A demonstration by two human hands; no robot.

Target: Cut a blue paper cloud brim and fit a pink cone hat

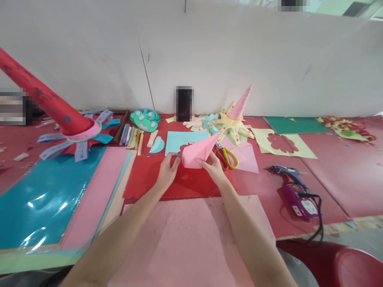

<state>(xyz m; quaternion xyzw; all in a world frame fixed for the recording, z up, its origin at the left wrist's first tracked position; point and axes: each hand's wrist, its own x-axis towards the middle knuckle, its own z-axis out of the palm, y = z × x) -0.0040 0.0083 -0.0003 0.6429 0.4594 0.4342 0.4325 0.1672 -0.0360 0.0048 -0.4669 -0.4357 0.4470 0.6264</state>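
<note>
A pink paper cone (196,154) is in my right hand (213,165), with the fingers and thumb closed around its side. Its tip points up and to the right, and its wide end faces left. Just beside that wide end is my left hand (168,169), its fingers curled in against the thumb; whether they pinch anything small is hidden. Under both hands lies a sheet of red card (149,179). Scissors with yellow and red handles (231,158) lie right behind my right hand. A light blue sheet (176,140) is partly covered by the cone.
On the right lies a glue gun (285,171) against a purple box (299,201) with a black cord. A tall red cone (44,99) stands left, a finished pink cone (241,104) behind. Markers (127,135), frog cutouts (146,120) and stacked coloured sheets (50,195) lie left.
</note>
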